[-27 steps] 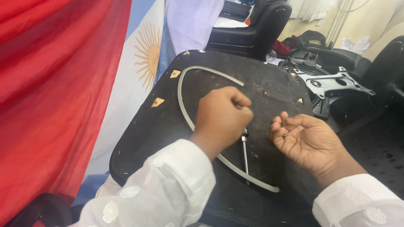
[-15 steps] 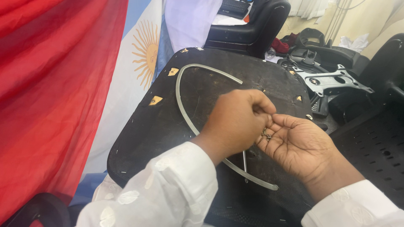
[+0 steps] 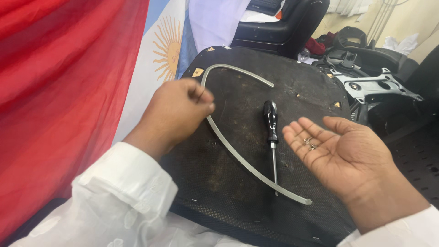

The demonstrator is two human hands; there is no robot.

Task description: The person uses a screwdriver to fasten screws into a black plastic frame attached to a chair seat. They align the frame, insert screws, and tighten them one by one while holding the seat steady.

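Now: left hand (image 3: 176, 114) pinched shut, withdrawn from palm | right hand (image 3: 340, 153) open, cupping small screws (image 3: 310, 143) | screwdriver (image 3: 271, 132) uncovered

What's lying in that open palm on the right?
A few small metal bits, perhaps screws or washers, rest on the fingers of the open right hand. The left hand is closed; anything it pinches is hidden.

Right hand (image 3: 347, 158): palm up, small metal screws (image 3: 309, 143) at the finger bases. Left hand (image 3: 176, 112): fingertips pinched over grey curved strip (image 3: 238, 151). Black-handled screwdriver (image 3: 271, 132): between both hands' fingertips, on dark seat panel (image 3: 302, 91).
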